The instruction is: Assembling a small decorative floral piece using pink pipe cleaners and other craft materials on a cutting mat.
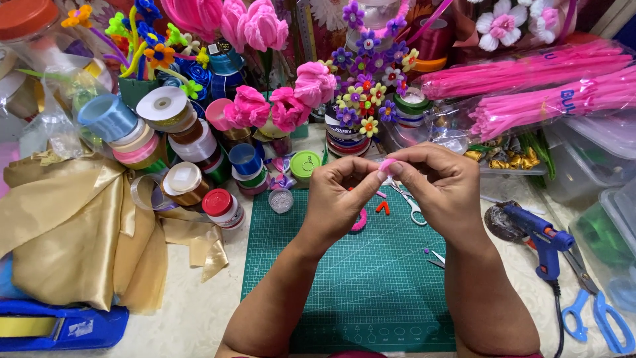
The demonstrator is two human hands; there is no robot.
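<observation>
A crowded craft table, likely a home hobby corner. A green cutting mat (371, 278) lies at the table's near edge. Ribbon spools (169, 132) pile up at the left behind gold satin cloth (73, 225). Pipe-cleaner flowers (364, 86) stand along the far edge, bagged pink pipe cleaners (530, 86) at the far right corner. A blue glue gun (540, 238) and scissors (599, 308) lie at the right edge.

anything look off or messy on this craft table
Nothing looks spilled or broken. Both hands, left hand and right hand, pinch a small pink pipe cleaner piece above the green cutting mat. The gold satin cloth lies crumpled at the left, and ribbon spools are heaped unevenly behind it.
</observation>
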